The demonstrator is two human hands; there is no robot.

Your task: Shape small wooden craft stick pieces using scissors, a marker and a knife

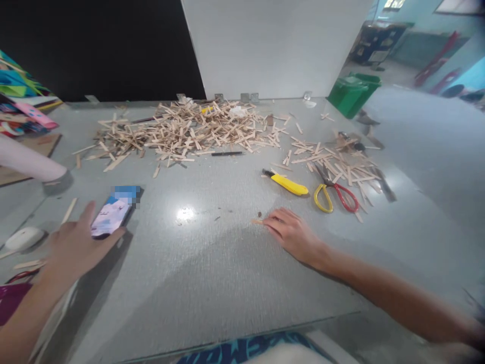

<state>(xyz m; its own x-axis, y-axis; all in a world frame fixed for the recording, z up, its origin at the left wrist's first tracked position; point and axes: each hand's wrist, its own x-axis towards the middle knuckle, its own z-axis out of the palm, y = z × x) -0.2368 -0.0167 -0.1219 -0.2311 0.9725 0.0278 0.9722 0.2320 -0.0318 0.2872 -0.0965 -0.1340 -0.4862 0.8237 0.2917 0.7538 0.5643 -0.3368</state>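
Observation:
My left hand [74, 247] spans the lower end of a smartphone [112, 215], thumb on one edge and fingers on the other. The phone's screen is lit, and its top is blurred out. Over the grey table, my right hand [290, 232] lies low with its fingers together, pinching a short piece of wooden stick [257, 221] whose tip pokes out to the left. Just beyond that hand are a yellow utility knife [288, 184] and scissors [335, 192] with one yellow and one red handle loop.
A wide heap of wooden sticks [182, 131] covers the table's back, with a smaller pile [341, 162] at right. A black pen [227, 153] lies before the heap. At left are a white mouse [25, 238] and a pink roll [32, 159]. A green bin [352, 96] stands back right.

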